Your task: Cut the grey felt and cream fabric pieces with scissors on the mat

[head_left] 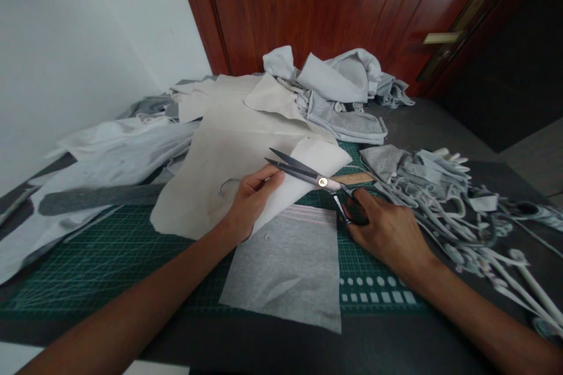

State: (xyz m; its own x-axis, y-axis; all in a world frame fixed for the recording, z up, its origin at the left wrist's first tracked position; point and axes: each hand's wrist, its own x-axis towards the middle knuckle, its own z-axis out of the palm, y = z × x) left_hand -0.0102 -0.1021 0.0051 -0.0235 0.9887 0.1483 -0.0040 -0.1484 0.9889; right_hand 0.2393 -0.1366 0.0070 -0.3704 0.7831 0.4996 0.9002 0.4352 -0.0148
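Observation:
My right hand (pixel 387 233) grips the handles of a pair of scissors (pixel 323 182), whose blades are slightly apart and point left. The blades lie over a large cream fabric piece (pixel 220 158). My left hand (pixel 253 199) pinches the fabric's folded edge between thumb and fingers, close to the blade tips. Below the fabric, a grey fabric piece (pixel 285 269) with pale pink stripes along its top lies flat, its upper edge partly covered. A wooden ruler (pixel 354 178) shows behind the scissors, mostly hidden by the cream fabric.
A green cutting mat (pixel 118 252) lies on the dark table (pixel 272 345). Crumpled grey garments (pixel 347 82) are heaped at the back. White and grey cloth (pixel 114 152) spreads on the left. Scraps and cords (pixel 444 205) pile up on the right. A wooden door (pixel 308 6) stands behind.

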